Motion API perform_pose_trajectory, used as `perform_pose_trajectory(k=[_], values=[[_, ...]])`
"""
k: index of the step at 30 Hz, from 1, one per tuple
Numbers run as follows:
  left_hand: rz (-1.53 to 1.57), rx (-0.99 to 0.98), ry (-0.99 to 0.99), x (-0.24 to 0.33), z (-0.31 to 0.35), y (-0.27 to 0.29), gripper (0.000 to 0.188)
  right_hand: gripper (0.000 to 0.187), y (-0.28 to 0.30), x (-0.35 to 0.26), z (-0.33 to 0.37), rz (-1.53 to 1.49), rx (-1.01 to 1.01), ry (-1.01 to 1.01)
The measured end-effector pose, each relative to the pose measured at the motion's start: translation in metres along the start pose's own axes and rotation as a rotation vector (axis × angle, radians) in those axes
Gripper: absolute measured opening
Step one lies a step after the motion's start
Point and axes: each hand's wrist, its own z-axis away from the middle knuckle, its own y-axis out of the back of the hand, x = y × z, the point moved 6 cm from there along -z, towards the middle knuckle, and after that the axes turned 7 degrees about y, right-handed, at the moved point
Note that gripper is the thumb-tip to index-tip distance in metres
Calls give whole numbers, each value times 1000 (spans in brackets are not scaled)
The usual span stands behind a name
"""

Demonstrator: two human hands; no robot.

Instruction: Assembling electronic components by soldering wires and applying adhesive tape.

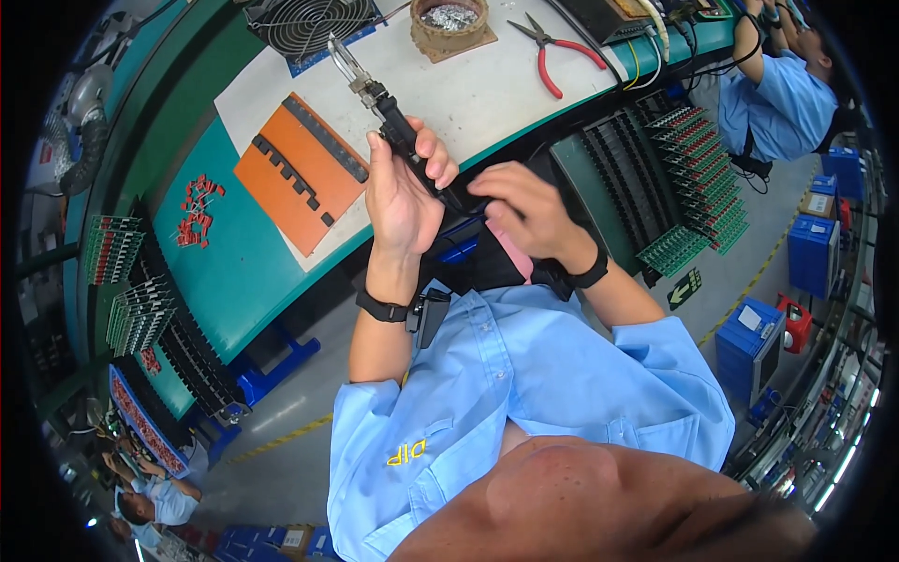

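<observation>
My left hand (407,192) is wrapped round a black-handled soldering iron (395,122) above the bench's near edge. Its silvery metal tip with a bent wire guide points up and away to the left. To the right, my right hand (529,211) hovers beside the handle's lower end. Its fingers are loosely bent and apart, and I see nothing between them. Left of the iron lies an orange board (298,178), bearing a dark strip along one edge and a row of small black pieces (295,178).
A fan with a round grille (309,23), a brown round pot of metal shavings (449,19) and red-handled pliers (554,56) lie at the back. Small red components (197,214) are scattered left. Racks of green circuit boards (698,178) flank the bench; a co-worker (777,103) is far right.
</observation>
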Motion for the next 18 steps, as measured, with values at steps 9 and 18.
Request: perform_pose_trajectory(k=[9, 18], values=[[30, 41, -186, 9, 5, 5, 46, 24, -25, -22, 36, -91, -135, -331], [6, 97, -278, 7, 13, -1, 44, 21, -13, -24, 7, 22, 156, -249]])
